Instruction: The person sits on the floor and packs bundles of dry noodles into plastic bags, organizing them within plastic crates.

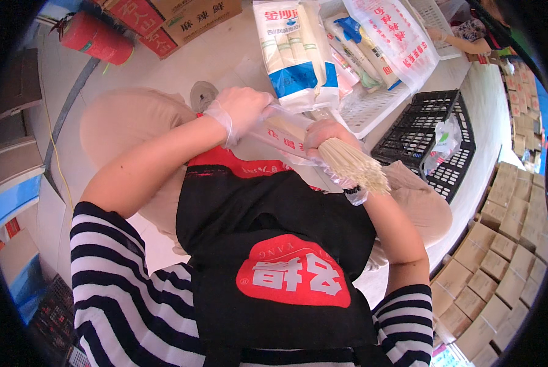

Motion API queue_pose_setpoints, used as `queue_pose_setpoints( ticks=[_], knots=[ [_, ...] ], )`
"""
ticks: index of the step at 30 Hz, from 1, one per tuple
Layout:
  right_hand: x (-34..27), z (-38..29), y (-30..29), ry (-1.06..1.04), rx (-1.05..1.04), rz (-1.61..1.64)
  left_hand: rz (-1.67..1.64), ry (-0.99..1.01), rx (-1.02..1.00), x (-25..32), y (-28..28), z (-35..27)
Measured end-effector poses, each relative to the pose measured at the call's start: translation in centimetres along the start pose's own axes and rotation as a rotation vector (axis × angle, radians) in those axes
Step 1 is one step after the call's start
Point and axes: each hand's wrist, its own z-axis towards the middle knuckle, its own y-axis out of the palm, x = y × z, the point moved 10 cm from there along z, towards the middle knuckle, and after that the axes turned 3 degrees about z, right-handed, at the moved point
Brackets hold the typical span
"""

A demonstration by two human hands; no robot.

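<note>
My left hand (pixel 244 108), in a thin clear plastic glove, grips one end of a clear plastic bag (pixel 283 135) with red print. My right hand (pixel 329 135), gloved the same way, is closed around a bundle of pale dried noodles (pixel 354 165). The noodles' loose ends fan out towards me, past the right wrist. The bag stretches between both hands, above my black apron (pixel 274 215). How far the noodles reach into the bag is hidden by the right hand. Just beyond my hands stands a large clear-and-blue noodle package (pixel 296 55) holding banded bundles.
A white plastic basket (pixel 370 110) holds several packaged noodles (pixel 361 50). To its right sits a black plastic crate (pixel 416 124) with a clear bag (pixel 443 137). Cardboard cartons (pixel 494 238) are stacked at right. A red bucket-like container (pixel 97 39) lies upper left. Another person's arm (pixel 462 43) shows upper right.
</note>
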Motion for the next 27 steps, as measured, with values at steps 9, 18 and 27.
queue_pose_setpoints(
  ticks=[9,18,27],
  knots=[
    [7.4,-1.1,4.1,0.307,-0.198,-0.145,-0.231,-0.093,0.03,-1.1,-0.5,-1.7],
    [12.9,-0.8,5.6,0.547,-0.484,-0.316,-0.202,-0.136,0.014,-2.3,0.0,-2.4],
    [23.3,-2.9,6.2,1.033,-0.527,-0.673,-0.119,-0.07,0.034,-1.4,-0.1,-1.9]
  ],
)
